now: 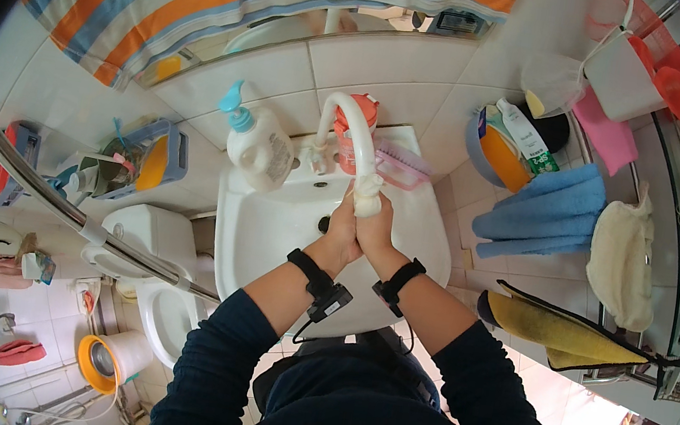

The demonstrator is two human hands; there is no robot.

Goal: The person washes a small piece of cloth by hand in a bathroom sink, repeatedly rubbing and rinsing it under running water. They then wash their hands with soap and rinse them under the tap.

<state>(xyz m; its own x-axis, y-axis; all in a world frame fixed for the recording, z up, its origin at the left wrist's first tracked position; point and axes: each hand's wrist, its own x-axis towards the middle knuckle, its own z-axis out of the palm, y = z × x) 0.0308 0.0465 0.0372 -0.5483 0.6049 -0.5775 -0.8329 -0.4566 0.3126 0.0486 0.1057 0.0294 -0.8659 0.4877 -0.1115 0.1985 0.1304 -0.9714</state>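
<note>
My left hand (344, 229) and my right hand (376, 231) are held together over the white sink (257, 244), under the end of a curved white faucet (360, 133). Their fingers point forward and look stretched out, though the wrapped spout tip covers part of them. No object shows between the hands. Whether water runs cannot be made out. Behind the spout stands a red-orange container (347, 148), beside a pink brush-like item (401, 165). A white pump bottle (259, 147) with a blue top is on the sink's back left.
To the right hang blue towels (544, 211), a cream cloth (624, 261) and a yellow cloth with dark edging (571, 332). A metal rail (40, 179) crosses at left, near the toilet (149, 242). A wall basket (161, 157) holds toiletries.
</note>
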